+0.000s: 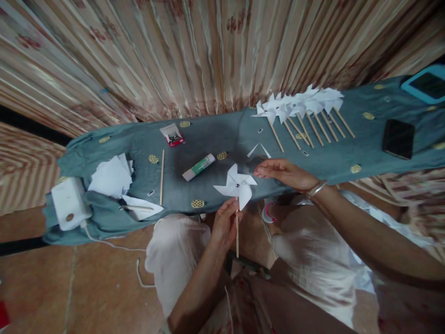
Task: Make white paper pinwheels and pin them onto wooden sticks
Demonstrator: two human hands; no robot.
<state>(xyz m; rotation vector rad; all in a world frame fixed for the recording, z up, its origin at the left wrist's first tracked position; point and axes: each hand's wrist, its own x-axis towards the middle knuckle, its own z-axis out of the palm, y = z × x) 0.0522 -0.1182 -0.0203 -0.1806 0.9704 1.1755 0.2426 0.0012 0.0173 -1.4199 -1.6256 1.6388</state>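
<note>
A white paper pinwheel (232,180) with a silver pin at its centre stands upright on a wooden stick (237,239). My left hand (224,221) is closed around that stick just below the blades. To the right of the blades, my right hand (280,171) is held with fingers stretched out, apart from the pinwheel and holding nothing I can see. Two thin paper slivers (264,150) lie on the cloth above the right hand. A green and white glue stick (199,167) rests on its side to the left of the pinwheel.
Several finished pinwheels (295,106) lie in a row at the back right. A phone (398,138) and a blue-framed device (427,84) are further right. Leftward are a red box of pins (173,135), a loose stick (162,178), paper sheets (110,177) and a white power adapter (70,203).
</note>
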